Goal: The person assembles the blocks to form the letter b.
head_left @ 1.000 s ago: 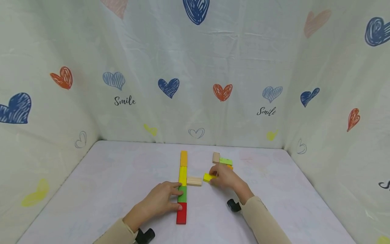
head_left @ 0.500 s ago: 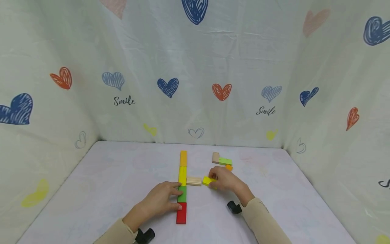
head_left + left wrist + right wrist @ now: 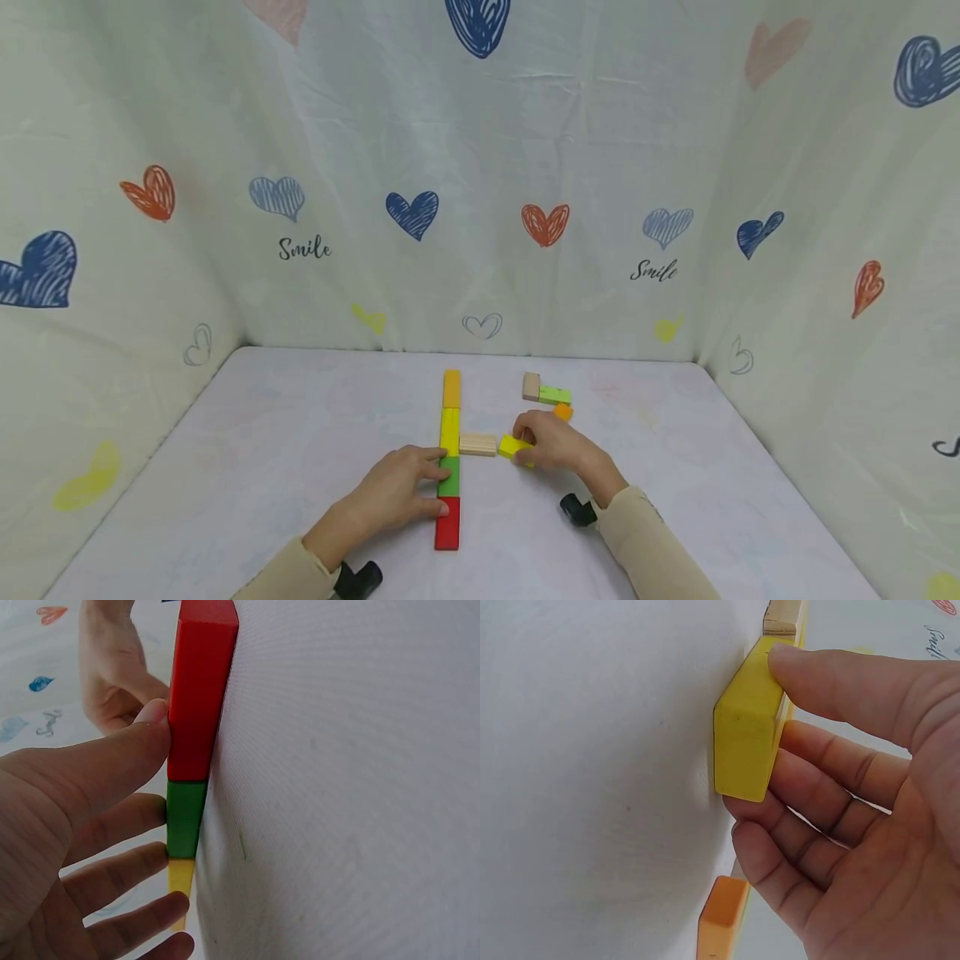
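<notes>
A straight column of blocks runs away from me along the table: a red block [image 3: 447, 529] nearest, then a green block [image 3: 449, 476], a yellow block [image 3: 449, 423] and an orange block [image 3: 452, 388]. My left hand [image 3: 393, 492] rests along the column's left side, its extended fingers and thumb touching it. A plain wooden block [image 3: 477, 445] sticks out to the right from the column's yellow block. At its right end, my right hand [image 3: 553, 442] pinches a second yellow block [image 3: 750, 735] between thumb and fingers, low at the table surface and slightly turned.
Beyond my right hand lie another plain wooden block [image 3: 531, 386], a light green block [image 3: 555, 395] and a smaller-looking orange block [image 3: 563, 411], partly hidden by the hand. A white curtain [image 3: 480, 150] printed with hearts rises around the white table [image 3: 262, 433].
My right hand has brought its yellow block slightly toward me, just off the wooden block's right end, and more of the orange block behind shows. My left hand stays in place.
</notes>
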Demonstrator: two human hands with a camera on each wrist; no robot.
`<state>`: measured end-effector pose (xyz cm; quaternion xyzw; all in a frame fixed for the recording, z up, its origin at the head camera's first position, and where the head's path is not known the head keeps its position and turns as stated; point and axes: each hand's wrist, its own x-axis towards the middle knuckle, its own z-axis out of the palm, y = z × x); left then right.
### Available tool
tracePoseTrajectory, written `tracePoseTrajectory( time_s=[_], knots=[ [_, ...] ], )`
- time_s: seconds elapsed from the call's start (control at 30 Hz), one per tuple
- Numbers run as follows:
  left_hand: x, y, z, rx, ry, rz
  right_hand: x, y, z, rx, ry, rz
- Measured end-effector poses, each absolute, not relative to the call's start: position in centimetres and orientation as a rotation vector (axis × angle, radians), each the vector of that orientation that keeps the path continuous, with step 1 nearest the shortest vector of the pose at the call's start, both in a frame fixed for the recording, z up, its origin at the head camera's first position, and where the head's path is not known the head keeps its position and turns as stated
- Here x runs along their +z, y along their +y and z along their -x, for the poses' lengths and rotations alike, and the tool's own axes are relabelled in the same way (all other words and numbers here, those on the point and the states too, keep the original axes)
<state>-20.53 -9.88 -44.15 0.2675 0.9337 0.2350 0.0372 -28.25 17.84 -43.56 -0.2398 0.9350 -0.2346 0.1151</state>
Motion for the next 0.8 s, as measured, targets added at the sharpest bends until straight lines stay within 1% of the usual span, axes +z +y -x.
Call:
tracePoseTrajectory(
  time_s=[0.37,0.8],
  knots=[
    [-44.13,-9.85,20.47,0.725,2.863,-0.81,-43.69,17.97,28.25,-0.685,2.737,0.787],
    [-44.28,-9.78,20.51,0.73,2.853,-0.775,-44.04,17.91,28.28,-0.692,2.739,0.779]
  ],
)
